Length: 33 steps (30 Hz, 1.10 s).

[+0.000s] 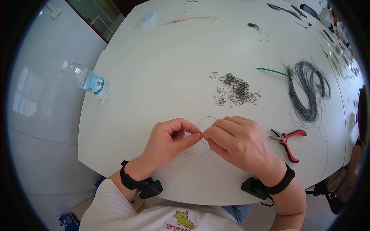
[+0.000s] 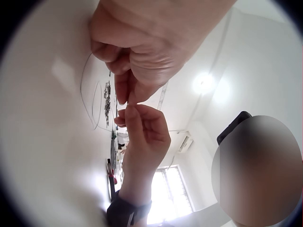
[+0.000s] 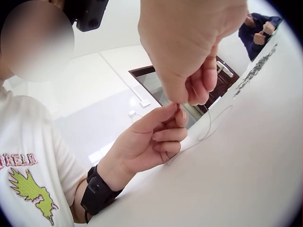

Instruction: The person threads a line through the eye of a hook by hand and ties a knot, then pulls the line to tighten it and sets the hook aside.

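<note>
A thin wire [image 1: 208, 117] bends in loops under and between the two hands in the head view. The left hand [image 1: 165, 140] pinches it between thumb and forefinger. Right against those fingertips, the right hand [image 1: 239, 140] pinches at the same spot, its other fingers curled. In the left wrist view the thin wire [image 2: 81, 90] hangs in loops beside the hands, and the right wrist view shows the wire [image 3: 209, 124] trailing over the table. What lies between the touching fingertips is too small to tell.
On the table [image 1: 154, 77] lie a pile of metal hooks [image 1: 239, 90], a grey wire bundle [image 1: 304, 92] with a green tie, and red-handled pliers [image 1: 287, 143]. A water bottle [image 1: 90, 81] lies at the left edge. Other people's arms show at far right.
</note>
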{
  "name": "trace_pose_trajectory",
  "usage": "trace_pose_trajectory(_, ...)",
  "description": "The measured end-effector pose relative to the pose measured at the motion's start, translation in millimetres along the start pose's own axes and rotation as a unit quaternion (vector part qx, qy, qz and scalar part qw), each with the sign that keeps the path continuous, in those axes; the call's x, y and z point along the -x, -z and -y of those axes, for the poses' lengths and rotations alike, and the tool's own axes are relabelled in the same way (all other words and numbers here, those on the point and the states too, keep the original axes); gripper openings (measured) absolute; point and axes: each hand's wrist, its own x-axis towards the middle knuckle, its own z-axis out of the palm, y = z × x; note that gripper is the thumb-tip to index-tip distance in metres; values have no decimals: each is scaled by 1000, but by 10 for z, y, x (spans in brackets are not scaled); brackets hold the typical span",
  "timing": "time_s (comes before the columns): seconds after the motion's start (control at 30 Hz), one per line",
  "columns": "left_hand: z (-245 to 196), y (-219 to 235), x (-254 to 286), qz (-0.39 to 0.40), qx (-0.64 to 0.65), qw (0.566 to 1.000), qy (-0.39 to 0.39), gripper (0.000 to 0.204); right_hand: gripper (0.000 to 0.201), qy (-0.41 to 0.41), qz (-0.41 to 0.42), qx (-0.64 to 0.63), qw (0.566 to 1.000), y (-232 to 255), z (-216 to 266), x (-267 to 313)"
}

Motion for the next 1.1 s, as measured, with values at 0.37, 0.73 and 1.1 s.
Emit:
trace_pose_trajectory(0.37, -6, 25, 19, 9, -10, 999, 40, 4, 32, -192, -10, -150, 970, -34, 58, -25)
trace_pose_trajectory(0.73, 89, -15, -14, -40, 27, 999, -7, 7, 21, -113, 9, 1, 994, 47, 13, -16)
trace_pose_trajectory(1.1, 92, -15, -10, -46, 27, 998, -24, 8, 16, -99, 6, -17, 995, 50, 22, -18)
